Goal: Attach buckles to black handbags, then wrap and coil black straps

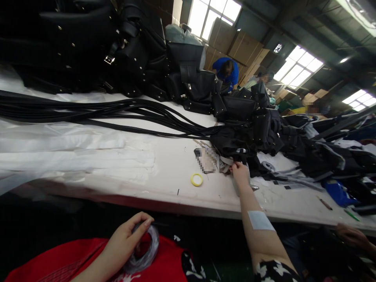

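My left hand (127, 239) rests low over my red lap and curls around a clear roll of tape (147, 250). My right hand (240, 174) reaches out across the white table (164, 164), fingers pinched on a small grey strip at the edge of a pile of black bags (252, 129). A white patch (260, 220) is stuck on my right forearm. A yellow tape ring (196, 179) lies flat on the table, left of the right hand.
Long black straps (88, 111) fan across the table from the left. More black bags (123, 51) are heaped at the back. A person in blue (226, 72) bends over far behind. Another person's hand (352, 237) shows at lower right. Cardboard boxes stand behind.
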The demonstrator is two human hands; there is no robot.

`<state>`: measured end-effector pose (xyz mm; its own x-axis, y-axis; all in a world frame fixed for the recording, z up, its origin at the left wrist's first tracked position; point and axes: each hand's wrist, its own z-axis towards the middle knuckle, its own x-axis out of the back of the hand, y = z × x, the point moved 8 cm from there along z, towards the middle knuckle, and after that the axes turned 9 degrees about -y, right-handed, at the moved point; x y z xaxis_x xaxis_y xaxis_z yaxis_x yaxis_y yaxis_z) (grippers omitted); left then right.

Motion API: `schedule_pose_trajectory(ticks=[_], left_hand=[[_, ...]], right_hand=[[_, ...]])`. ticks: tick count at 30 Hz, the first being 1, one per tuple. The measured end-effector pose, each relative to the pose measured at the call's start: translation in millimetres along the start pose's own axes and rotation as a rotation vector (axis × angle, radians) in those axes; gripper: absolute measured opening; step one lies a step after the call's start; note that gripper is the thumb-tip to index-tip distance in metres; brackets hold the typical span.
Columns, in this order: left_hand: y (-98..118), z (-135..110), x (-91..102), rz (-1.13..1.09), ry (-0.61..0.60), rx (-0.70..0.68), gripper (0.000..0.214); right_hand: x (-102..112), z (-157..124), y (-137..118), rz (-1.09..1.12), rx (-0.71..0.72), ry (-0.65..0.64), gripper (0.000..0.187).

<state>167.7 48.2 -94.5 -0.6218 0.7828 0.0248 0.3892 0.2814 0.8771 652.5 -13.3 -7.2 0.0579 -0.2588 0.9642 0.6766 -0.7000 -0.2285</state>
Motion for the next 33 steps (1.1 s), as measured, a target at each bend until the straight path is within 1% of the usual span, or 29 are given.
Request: schedule_pose_trajectory(ticks=[2,4,7,8,10,13,15,17,19,20,21,23,25,28,30,33], left_hand=[[0,0,0.2,-0.004,-0.003,0.002,0.058],[-1,1,0.1,-0.012,-0.008,0.009,0.057],[-2,2,0.3,-0.024,-0.008,0.015,0.056],[-2,2,0.2,-0.024,-0.01,0.014,0.056],[-2,2,0.0,-0.019,-0.014,0.013,0.055],[1,3,-0.1,-0.012,-0.015,0.006,0.055],[2,2,-0.3,-0.011,-0.013,0.002,0.055],[1,2,-0.8,-0.013,-0.012,0.005,0.056],[-1,1,-0.8,-0.019,-0.007,0.01,0.056],[-2,1,-0.6,-0.024,-0.002,0.011,0.057],[-3,1,-0.2,-0.028,0.004,0.011,0.057],[-5,0,0.8,-0.034,0.016,0.012,0.057],[-5,-1,1.1,-0.039,0.02,0.014,0.057],[-3,-1,-0.6,-0.034,0.006,0.016,0.056],[-2,1,-2.7,-0.023,-0.008,0.018,0.057],[-3,3,-5.4,-0.01,-0.021,0.018,0.058]], right_hand=[[1,-8,12,0.104,-0.025,-0.006,0.035],[2,-20,20,0.184,-0.047,0.009,0.04],[11,-46,24,0.24,-0.074,0.057,0.049],[14,-56,22,0.242,-0.08,0.07,0.049],[22,-75,14,0.225,-0.08,0.088,0.042],[25,-91,-14,0.128,-0.015,0.066,0.033],[16,-90,-43,0.044,0.1,-0.004,0.035],[0,-83,-71,-0.051,0.233,-0.119,0.04],[-20,-73,-87,-0.173,0.308,-0.235,0.042],[-28,-69,-88,-0.229,0.313,-0.277,0.042],[-33,-65,-86,-0.275,0.303,-0.305,0.041],[-36,-61,-74,-0.332,0.259,-0.32,0.035],[-32,-60,-56,-0.38,0.201,-0.316,0.029],[-21,-60,-34,-0.454,0.121,-0.312,0.032],[-15,-56,-31,-0.478,0.089,-0.3,0.033],[-15,-44,-44,-0.471,0.075,-0.262,0.032]])
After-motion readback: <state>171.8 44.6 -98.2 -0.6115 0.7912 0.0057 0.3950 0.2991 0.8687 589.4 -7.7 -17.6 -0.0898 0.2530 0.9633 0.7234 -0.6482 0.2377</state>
